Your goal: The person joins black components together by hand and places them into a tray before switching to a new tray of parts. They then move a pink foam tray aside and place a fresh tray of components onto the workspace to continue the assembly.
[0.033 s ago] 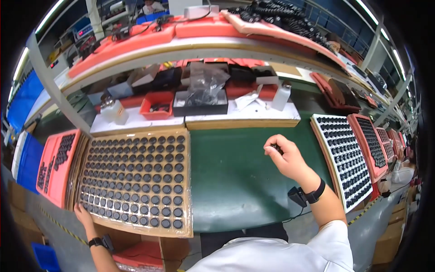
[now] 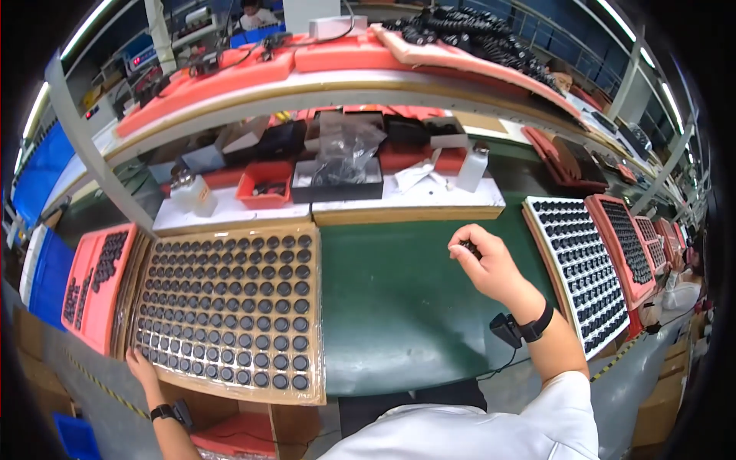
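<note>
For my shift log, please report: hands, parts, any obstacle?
Left hand at brown tray, near-left corner. Right hand closed around small dark parts. White bottle beyond, out of the way.

My curled right fingers [image 2: 465, 232] hide most of the small dark piece [image 2: 469, 248] I hold, so its shape escapes me, I cannot tell whether my left fingers [image 2: 136, 357] reach beneath the brown tray [image 2: 238, 389], and the lower edge cuts off my left forearm [image 2: 175, 441].
</note>
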`<state>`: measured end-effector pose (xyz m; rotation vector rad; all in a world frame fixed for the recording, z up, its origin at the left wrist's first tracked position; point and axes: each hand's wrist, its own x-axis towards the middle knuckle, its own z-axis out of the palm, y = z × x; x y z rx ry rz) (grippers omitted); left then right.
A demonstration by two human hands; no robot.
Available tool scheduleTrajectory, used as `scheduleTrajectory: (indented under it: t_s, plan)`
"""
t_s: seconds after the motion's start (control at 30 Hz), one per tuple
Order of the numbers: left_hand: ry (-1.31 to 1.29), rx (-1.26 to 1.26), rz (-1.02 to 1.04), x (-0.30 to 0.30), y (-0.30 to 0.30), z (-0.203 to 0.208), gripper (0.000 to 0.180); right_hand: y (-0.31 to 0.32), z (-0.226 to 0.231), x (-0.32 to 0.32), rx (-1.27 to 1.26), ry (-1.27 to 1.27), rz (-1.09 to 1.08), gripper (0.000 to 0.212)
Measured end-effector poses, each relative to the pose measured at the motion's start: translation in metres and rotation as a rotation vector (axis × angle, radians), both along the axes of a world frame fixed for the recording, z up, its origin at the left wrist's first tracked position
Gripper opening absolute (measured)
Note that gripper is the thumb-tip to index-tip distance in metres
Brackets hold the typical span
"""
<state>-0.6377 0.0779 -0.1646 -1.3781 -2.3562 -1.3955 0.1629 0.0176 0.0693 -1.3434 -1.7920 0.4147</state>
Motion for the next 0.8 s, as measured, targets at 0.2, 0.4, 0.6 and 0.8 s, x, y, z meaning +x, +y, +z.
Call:
scheduleTrajectory:
  t_s: [0.2, 0.4, 0.6, 0.8]
  plan:
    - [0.074, -0.02, 0.046, 0.011, -0.002, 0.018, 0.04, 0.005, 0.09, 0.018, 0.276, -0.383, 0.018, 0.009]
    - [0.091, -0.05, 0.065, 0.016, -0.011, 0.024, 0.038, 0.032, 0.13, 0.017, 0.267, -0.556, -0.019, 0.012]
    - [0.153, -0.054, 0.068, 0.006, -0.008, 0.018, 0.038, 0.071, 0.071, 0.02, 0.143, -0.646, -0.022, 0.013]
    - [0.141, -0.075, 0.071, 0.009, 0.002, 0.013, 0.038, 0.099, -0.036, 0.03, 0.081, -0.722, -0.013, 0.017]
